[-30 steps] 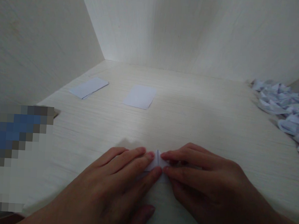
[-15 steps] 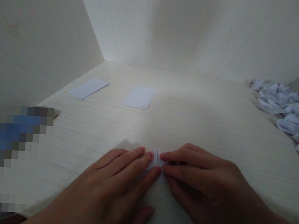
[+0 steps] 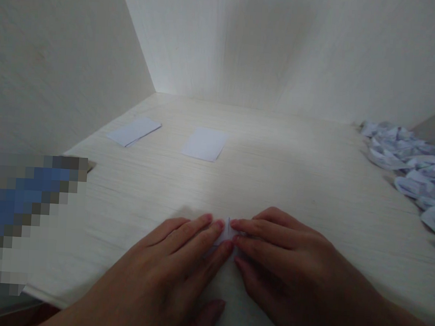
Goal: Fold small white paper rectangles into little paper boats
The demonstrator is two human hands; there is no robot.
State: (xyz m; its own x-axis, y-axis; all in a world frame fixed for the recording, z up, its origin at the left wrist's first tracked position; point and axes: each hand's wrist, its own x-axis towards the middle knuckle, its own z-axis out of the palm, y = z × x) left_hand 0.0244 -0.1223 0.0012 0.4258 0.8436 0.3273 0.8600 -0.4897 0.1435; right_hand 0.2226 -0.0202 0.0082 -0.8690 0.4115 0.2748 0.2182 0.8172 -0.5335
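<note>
A small piece of folded white paper (image 3: pixel 225 235) lies on the pale tabletop near the front, with a crease or edge running upright through its peak. My left hand (image 3: pixel 170 263) presses its left side down with extended fingertips; the thumb is apart, lower down. From the other side, the fingertips of my right hand (image 3: pixel 295 271) press the paper's right part. Most of the paper is hidden under the fingers of both hands.
Toward the back left lie a thin stack of white paper slips (image 3: pixel 134 131) and a white rectangular sheet (image 3: pixel 205 144). Along the right edge is a heap of folded white paper pieces (image 3: pixel 419 168). Pale panels enclose the back and left. A pixelated patch covers the left edge.
The camera view has shifted slightly. My right fingertips have slid a little left along the paper, and the right thumb is lower and more apart. The left hand stays nearly still.
</note>
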